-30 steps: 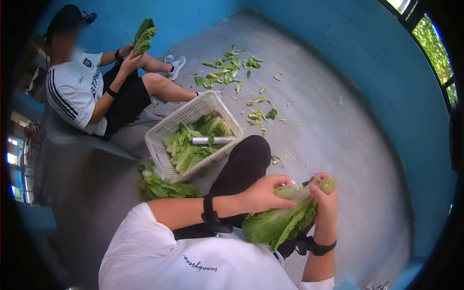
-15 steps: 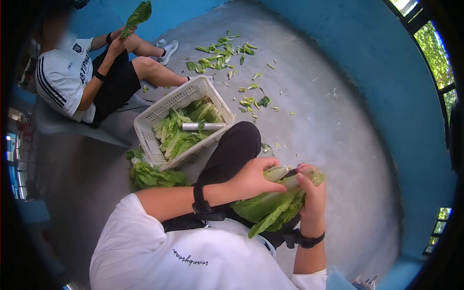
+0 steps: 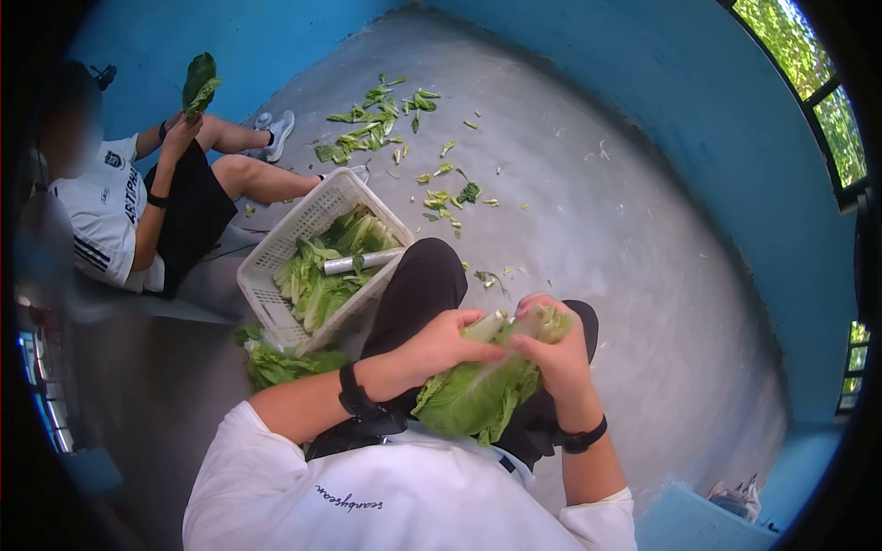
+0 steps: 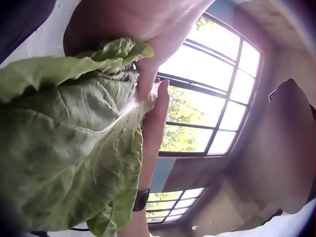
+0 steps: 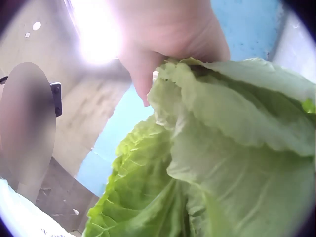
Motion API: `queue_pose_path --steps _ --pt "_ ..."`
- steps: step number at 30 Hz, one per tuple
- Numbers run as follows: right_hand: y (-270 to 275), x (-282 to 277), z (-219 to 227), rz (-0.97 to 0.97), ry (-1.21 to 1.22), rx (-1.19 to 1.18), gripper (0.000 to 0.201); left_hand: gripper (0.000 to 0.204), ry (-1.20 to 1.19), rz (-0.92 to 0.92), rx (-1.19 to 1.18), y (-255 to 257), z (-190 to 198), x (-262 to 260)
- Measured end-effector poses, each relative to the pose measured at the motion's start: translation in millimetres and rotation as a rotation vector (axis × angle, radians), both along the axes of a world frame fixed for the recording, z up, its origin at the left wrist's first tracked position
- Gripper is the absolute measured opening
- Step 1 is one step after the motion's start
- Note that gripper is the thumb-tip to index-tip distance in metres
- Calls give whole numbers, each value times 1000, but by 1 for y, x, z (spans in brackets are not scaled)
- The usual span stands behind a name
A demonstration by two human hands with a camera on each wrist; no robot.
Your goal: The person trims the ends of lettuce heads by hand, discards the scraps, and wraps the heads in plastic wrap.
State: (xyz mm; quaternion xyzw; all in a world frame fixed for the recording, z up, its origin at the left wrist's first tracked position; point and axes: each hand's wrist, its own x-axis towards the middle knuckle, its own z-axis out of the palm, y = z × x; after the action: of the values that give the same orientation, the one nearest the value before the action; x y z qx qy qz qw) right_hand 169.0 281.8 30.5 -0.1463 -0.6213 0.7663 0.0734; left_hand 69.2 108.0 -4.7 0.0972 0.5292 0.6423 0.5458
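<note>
In the head view both hands hold a leafy green lettuce [image 3: 473, 395] over the lap, its broad leaves hanging down below the fingers. My left hand [image 3: 418, 354] grips it from the left, thumb across the pale ribs, with a whitish stalk end [image 3: 485, 325] showing by its fingers. On the right, my right hand [image 3: 562, 358] pinches the pale frilly end, thumb toward the left thumb. Big veined leaves [image 4: 69, 138] fill much of the left wrist view. In the right wrist view, the fingers reach behind crinkled pale leaves [image 5: 227, 133], which hide their tips.
A white plastic crate [image 3: 266, 285] holds lettuce and a silvery roll [image 3: 363, 261]. Loose lettuce [image 3: 285, 365] lies beside it. Leaf scraps [image 3: 367, 124] are scattered on the grey floor. Another person [image 3: 110, 202] sits at left holding a leaf [image 3: 199, 87].
The head view has shifted, and both hands stay on the lettuce. The whitish stalk end by the left fingers shows more. Across the crate, the other person's leaf stands more upright.
</note>
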Motion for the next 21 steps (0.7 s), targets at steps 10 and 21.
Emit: queue_pose_path --steps 10,21 --pt "0 10 -8 1 66 -1 24 40 58 -49 -31 7 -5 -1" --pt "-12 19 -18 -71 111 -104 12 30 373 -26 -103 14 -16 6"
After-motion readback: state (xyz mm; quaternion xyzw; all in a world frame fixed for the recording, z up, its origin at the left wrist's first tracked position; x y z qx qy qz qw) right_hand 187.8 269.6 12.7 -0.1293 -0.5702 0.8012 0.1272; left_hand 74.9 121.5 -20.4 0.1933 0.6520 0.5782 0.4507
